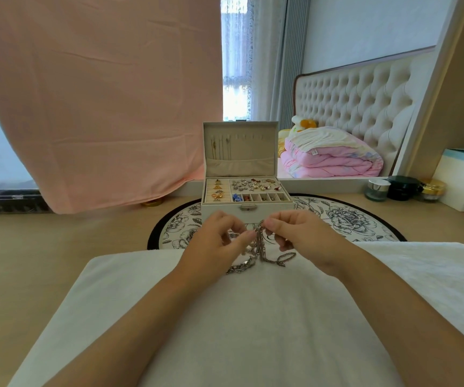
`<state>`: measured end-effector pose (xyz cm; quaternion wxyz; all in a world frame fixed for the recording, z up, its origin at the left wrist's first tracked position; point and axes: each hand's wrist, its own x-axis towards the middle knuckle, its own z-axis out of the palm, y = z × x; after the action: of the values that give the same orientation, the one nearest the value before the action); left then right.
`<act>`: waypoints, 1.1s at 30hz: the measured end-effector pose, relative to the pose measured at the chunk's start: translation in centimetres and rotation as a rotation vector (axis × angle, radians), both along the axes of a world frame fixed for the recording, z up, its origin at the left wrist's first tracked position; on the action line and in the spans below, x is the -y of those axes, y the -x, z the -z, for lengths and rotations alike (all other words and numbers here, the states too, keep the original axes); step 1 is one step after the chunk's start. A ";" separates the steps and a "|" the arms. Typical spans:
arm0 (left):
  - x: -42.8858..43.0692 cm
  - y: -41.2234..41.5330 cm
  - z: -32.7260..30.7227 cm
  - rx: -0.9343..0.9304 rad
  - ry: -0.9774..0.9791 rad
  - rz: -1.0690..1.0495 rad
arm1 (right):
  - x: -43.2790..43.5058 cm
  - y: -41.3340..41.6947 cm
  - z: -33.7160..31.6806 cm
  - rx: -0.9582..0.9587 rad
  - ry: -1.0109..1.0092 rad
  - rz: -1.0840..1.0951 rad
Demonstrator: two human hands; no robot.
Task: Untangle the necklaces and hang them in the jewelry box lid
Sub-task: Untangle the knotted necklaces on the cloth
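A white towel [253, 317] lies nearest, spread under both forearms. At its far edge sits the tangle of silver necklaces [258, 248], partly lifted off the cloth. The left hand [214, 247] pinches a strand with curled fingers, and the right hand [306, 241] pinches the bunch at its top. Just beyond stands the jewelry box [219, 212] on a round floral mat [350, 219], its lid [253, 146] upright with a few chains hanging inside. Jars [377, 189] stand off to the right.
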<state>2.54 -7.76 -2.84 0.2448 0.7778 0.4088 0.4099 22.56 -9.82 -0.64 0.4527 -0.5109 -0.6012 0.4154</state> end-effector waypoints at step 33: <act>0.4 -0.9 -0.2 0.056 0.079 -0.022 | 0.5 1.5 -0.2 0.789 -0.231 -0.028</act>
<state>3.43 -8.12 -2.66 0.2820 0.7512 0.4263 0.4176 21.09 -10.33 -0.43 0.2360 -0.5687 -0.7782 0.1236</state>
